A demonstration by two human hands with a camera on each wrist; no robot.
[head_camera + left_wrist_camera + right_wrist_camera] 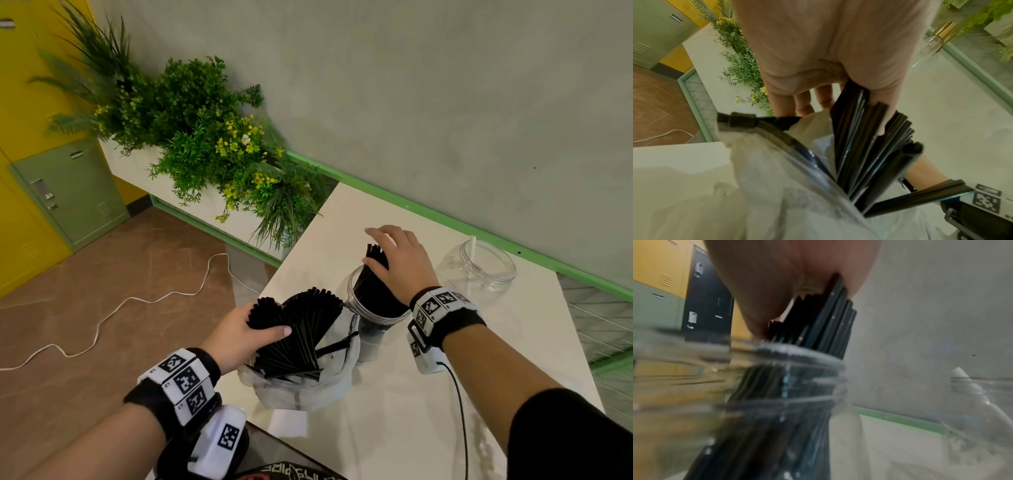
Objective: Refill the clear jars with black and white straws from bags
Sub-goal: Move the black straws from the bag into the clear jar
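Note:
My left hand [268,321] grips a fanned bunch of black straws [303,329] standing in a thin white plastic bag [308,390] at the table's near left edge. In the left wrist view my thumb and fingers [803,107] close round the same black straws [859,154] above the bag [766,194]. My right hand [371,247] holds the tops of another bunch of black straws [373,294] leaning in a clear jar [368,342]. The right wrist view shows that jar [797,386] and its straws [828,324] close up. A second clear jar [486,270] holds one white straw [472,245].
The white table [411,394] ends just left of the bag, with brown floor and a white cable [137,301] below. A planter of green plants [205,144] stands beyond the far left corner. A grey wall with a green rail [428,209] runs behind the jars.

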